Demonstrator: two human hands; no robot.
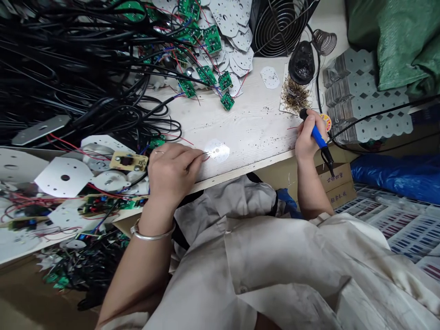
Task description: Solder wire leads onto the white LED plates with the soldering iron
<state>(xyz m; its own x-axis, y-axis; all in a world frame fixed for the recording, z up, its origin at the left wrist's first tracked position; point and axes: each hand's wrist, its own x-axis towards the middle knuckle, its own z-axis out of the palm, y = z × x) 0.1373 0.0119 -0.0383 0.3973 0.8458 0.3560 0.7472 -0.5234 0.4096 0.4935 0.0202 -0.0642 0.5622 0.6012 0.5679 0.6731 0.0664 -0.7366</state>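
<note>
My left hand (173, 172) is closed in a pinch at the bench's front edge. Thin wire ends (206, 153) poke out between its thumb and forefinger, over the left side of a small white round perforated board (217, 151) lying flat. My right hand (307, 137) grips a blue-handled soldering iron (320, 137), its cord end tilted down toward me. The iron's tip is not clearly visible. Just above that hand, a pad (296, 101) is covered with brownish solder crumbs. A yellow and red solder spool (325, 122) sits partly behind the hand.
Black cables (85, 68) and green circuit boards (206, 73) are heaped at left and back. A fan (282, 23) stands behind, near a coiled iron holder (325, 42). Stacked metal plates (371, 101) and a green sack (409, 43) occupy the right. Another perforated board (270, 77) lies farther back.
</note>
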